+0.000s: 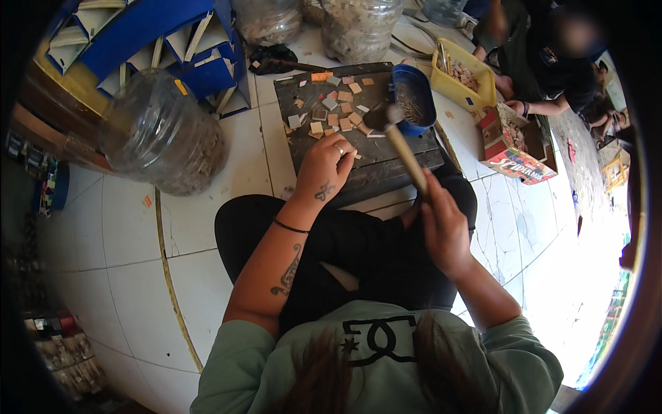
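A hammer (408, 157) with a pale wooden handle is held in my right hand (445, 228), its dark head raised over the board and slightly blurred. My left hand (324, 164) rests at the near part of a dark board (386, 162), fingers pinched together; what they hold, if anything, is too small to make out. Several small square pieces (345, 107) in tan, orange, brown and grey lie scattered on the board beyond my left hand. At the board's right side stands a blue tub (412, 81) with what look like nails inside.
A yellow bin (442, 84) and an open printed cardboard box (491, 134) of small pieces stand to the right, beside another person (552, 76). A large clear plastic container (162, 138) stands left, near blue-and-white boxes (148, 41). More filled containers (362, 31) stand behind the board.
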The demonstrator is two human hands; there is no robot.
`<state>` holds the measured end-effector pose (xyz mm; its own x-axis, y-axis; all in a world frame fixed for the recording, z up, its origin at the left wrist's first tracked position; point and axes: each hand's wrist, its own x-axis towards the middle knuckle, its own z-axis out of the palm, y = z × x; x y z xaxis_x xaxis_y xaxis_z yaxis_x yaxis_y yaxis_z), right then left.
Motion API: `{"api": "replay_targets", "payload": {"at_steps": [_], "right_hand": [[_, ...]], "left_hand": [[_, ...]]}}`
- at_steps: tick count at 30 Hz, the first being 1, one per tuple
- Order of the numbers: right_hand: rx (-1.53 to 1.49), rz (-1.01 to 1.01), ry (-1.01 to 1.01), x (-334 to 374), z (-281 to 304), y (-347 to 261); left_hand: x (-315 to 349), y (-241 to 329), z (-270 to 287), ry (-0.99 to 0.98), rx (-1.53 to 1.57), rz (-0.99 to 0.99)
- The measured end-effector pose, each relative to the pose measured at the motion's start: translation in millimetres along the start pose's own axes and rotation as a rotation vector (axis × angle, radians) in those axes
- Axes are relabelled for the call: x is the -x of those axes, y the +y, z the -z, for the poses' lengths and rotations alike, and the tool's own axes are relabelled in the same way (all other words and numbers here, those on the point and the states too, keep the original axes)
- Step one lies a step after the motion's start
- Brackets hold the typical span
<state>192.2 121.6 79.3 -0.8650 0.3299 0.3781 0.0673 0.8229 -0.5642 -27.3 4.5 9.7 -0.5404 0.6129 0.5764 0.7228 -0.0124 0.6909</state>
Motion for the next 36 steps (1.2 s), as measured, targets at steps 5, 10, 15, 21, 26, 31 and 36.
{"api": "replay_targets", "payload": {"at_steps": [5, 10, 15, 21, 26, 31, 36], "right_hand": [[-0.008, -0.056, -0.106, -3, -11, 10], [-0.099, -0.211, -0.090, -10, -6, 15], [-0.123, -0.167, -0.044, -12, -4, 18], [-0.130, -0.151, -0.014, -5, -4, 25], [-0.142, -0.263, -0.102, 10, -1, 21], [-0.023, -0.154, -0.179, 19, -3, 18], [-0.033, -0.171, -0.171, 25, 4, 15]], "left_hand": [[1, 0, 1, 0.001, 0.012, 0.042], [0, 4, -1, 0.003, -0.003, 0.085], [-3, 9, 5, 0.098, -0.246, -0.148], [4, 20, -6, -0.071, -0.404, -0.164], [9, 17, -6, -0.081, -0.257, -0.080], [9, 13, -3, -0.106, -0.304, -0.130], [4, 10, -2, -0.124, -0.281, -0.138]]}}
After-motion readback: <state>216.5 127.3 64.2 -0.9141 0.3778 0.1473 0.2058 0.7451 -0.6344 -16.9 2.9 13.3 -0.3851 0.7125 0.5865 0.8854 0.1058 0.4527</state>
